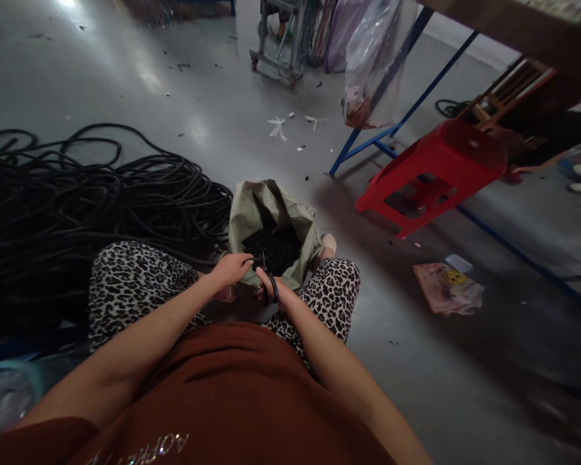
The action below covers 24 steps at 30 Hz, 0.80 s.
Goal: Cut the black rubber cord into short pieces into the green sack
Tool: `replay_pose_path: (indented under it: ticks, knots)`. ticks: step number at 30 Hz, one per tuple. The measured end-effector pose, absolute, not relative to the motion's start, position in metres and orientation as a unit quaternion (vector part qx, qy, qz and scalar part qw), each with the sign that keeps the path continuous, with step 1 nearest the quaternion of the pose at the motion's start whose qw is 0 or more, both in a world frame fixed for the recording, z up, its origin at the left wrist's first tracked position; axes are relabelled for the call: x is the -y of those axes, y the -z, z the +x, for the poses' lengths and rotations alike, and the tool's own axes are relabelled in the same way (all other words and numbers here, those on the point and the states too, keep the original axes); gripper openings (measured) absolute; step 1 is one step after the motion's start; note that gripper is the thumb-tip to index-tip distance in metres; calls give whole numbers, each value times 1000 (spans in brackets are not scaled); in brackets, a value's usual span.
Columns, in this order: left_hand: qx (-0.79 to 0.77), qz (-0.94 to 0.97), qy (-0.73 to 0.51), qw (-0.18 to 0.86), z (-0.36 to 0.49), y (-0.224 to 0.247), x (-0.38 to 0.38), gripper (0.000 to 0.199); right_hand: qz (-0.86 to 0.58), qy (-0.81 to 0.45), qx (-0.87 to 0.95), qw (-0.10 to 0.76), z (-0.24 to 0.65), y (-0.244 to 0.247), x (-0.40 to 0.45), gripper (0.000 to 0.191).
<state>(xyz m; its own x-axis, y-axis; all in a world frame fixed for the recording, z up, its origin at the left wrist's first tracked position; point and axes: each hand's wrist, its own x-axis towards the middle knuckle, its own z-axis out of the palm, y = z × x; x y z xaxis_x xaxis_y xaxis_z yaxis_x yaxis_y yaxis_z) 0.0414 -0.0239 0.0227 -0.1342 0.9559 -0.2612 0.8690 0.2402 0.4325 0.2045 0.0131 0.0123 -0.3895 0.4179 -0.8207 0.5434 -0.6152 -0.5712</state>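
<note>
My left hand (233, 268) is closed on the end of a black hose (206, 262), over the near left rim of an open, pale green woven sack (241, 227). Small black pieces (278, 245) lie inside the sack. Just right of it, my right hand (270, 287) is wrapped round the black handles of a pair of scissors (274, 287). The blades point up and forward, close beside the hose end; whether they touch it is too small to tell.
A large heap of black hose (126, 194) spreads over the floor at the left. A red stool (445, 168) lies tilted at the right, by a blue-legged table (416, 106). Behind are a wheeled metal rack (277, 61) and a hanging clear bag (372, 64).
</note>
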Motion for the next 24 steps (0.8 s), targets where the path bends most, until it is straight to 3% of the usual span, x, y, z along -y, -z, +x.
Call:
replay_pose_path:
  ticks: [24]
  knots:
    - [-741, 620, -76, 248, 42, -22, 20, 40, 560, 655, -506, 34, 205, -6, -10, 61]
